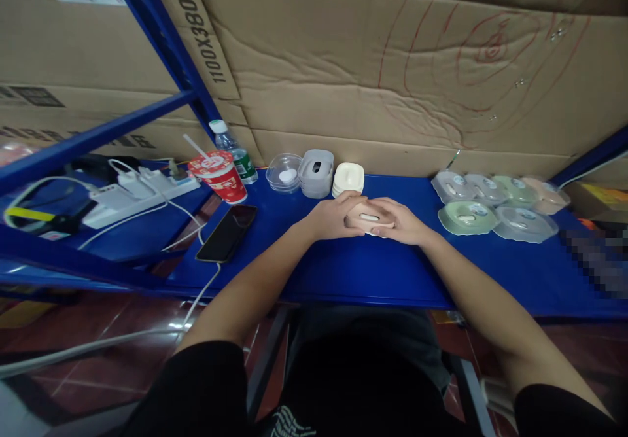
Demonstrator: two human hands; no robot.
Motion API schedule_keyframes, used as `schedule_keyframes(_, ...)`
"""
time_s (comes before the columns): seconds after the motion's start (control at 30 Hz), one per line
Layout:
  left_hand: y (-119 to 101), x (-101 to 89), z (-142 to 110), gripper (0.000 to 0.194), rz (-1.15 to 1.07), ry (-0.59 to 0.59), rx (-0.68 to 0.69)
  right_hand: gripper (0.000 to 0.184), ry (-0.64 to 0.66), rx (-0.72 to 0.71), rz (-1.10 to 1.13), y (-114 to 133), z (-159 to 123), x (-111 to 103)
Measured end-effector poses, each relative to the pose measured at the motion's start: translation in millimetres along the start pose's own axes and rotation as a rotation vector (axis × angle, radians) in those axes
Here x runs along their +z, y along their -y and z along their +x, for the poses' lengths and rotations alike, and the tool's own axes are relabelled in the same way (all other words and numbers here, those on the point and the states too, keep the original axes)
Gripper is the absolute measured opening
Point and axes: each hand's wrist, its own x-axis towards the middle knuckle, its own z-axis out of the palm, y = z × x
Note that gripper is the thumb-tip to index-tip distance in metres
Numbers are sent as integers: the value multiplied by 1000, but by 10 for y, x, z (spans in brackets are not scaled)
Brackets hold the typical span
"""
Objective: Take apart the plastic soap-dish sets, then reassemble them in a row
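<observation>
Between my two hands, just above the blue tabletop, is a pale pink plastic container (369, 209) with a light oval piece on the side facing me. My left hand (334, 216) wraps round its left end. My right hand (403, 220) closes round the right end, its thumb along the lower edge. Right behind my left hand stand stacked cream lids (348, 176). Beside them are stacked grey container parts (316, 174) with a dark oval slot, then a stack of clear parts (285, 173) with a white oval piece inside.
On the right sit several lidded containers (468, 217) in green, grey and pink. At the left are a red drink cup (222, 178) with a straw, a water bottle (238, 156), a phone (226, 233) on a cable, and a power strip (140, 196). Cardboard (343, 70) walls the back.
</observation>
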Motion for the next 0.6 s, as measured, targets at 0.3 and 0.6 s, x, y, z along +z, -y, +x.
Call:
schedule_keyframes(0.3,48,-53,23,67,-35,-36,-1,65,-90,79,48,118,42,-57)
schedule_keyframes(0.6,75,-46,60,24,-197,-277,-152,74,-401,185,184,140,31,-58)
